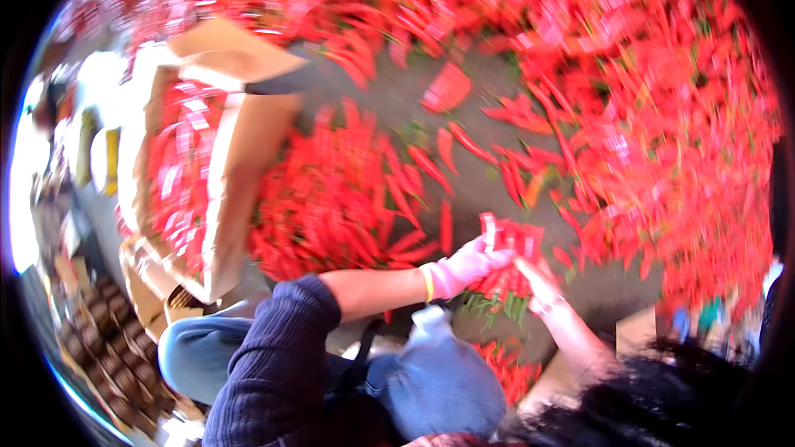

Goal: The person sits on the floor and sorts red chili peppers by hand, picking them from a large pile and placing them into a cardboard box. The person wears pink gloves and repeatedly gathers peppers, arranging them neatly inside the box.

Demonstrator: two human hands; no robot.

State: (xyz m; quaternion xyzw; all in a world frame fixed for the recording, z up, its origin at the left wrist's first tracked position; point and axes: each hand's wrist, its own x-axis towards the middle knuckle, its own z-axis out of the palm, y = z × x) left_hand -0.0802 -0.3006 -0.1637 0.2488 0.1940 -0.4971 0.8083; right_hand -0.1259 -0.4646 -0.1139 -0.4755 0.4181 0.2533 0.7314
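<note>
My left hand (467,269) wears a pink glove with a yellow cuff and grips a bundle of red chilli peppers (528,237). From the other side my right hand (541,284) holds the same bundle; blur hides whether it wears a glove. Green stems point down towards my lap, and the red tips point away from me. To the left of the bundle lies a heap of red chillies (323,198) on the grey-brown floor (397,99). Some single chillies (446,226) are scattered just beyond my hands.
An open cardboard box (239,180) filled with red chillies stands at the left, flaps spread. A large pile of chillies (671,155) curves around the far side and right. More chillies (506,372) lie beside my knee (447,385). A cardboard piece (635,329) is at the right.
</note>
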